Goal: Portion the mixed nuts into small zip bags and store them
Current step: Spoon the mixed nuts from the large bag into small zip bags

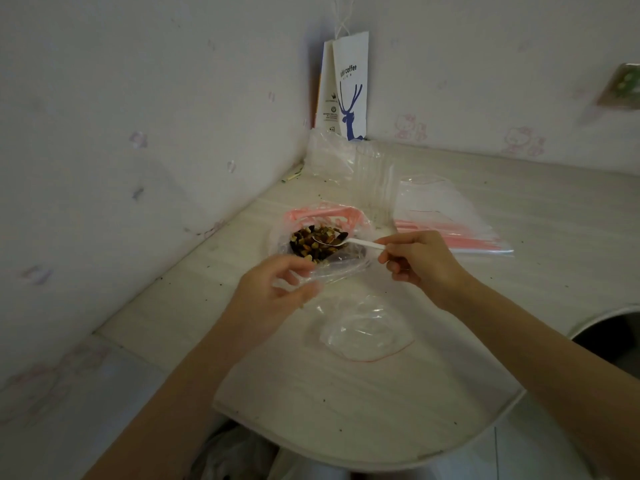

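- The right hand pinches the handle of a white plastic spoon between thumb and curled fingers. The spoon's bowl is dipped into the mixed nuts.
- The left hand pinches a flap of clear plastic just in front of the nuts. Whether this is the nut bag's rim or a separate small bag cannot be told.
- The film is probably thin, limp and slippery, so it is best gripped at the stiffer zip edge. The nuts are loose and likely to roll off the spoon.
- The nuts are a dark brown and yellow heap in an open nut bag with a pink zip strip, at the middle of the table.
- A small zip bag, clear, red-edged and seemingly empty, lies near the person.
- Spare zip bags lie to the right.
- A paper bag stands in the corner.
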